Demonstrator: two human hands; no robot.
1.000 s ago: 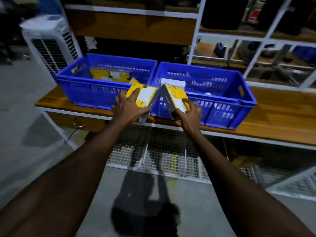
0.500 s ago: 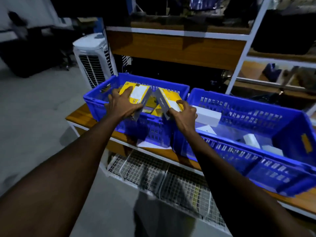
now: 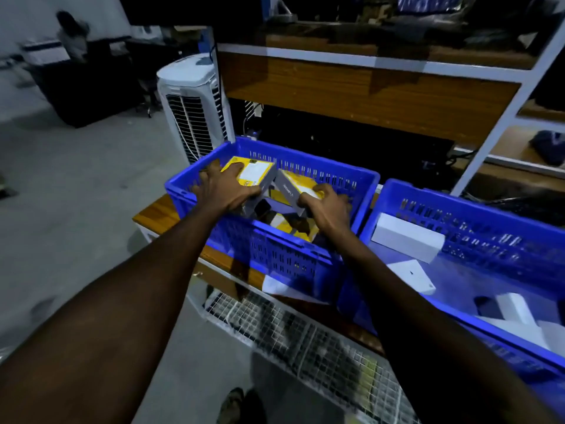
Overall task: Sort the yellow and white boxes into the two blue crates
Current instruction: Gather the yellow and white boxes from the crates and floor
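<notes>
1. The left hand (image 3: 226,188) grips a yellow box (image 3: 255,172) above the left blue crate (image 3: 275,258). Its fingers (image 3: 235,168) are spread and curled over the box's top and near edge.
2. The right hand (image 3: 327,206) grasps a second yellow box (image 3: 298,186), pinched at its near corner. This box is tilted, with its grey side facing the camera.
3. The two held boxes sit just beside each other, within the crate's rim.
4. More yellow boxes (image 3: 293,226) lie on the crate floor beneath them.
5. The right blue crate (image 3: 489,209) stands just beside the left one on the wooden desk (image 3: 153,214) and holds white boxes (image 3: 408,237).
6. A white air cooler (image 3: 195,105) stands behind the left crate.
7. A wire mesh shelf (image 3: 305,341) runs under the desk.
</notes>
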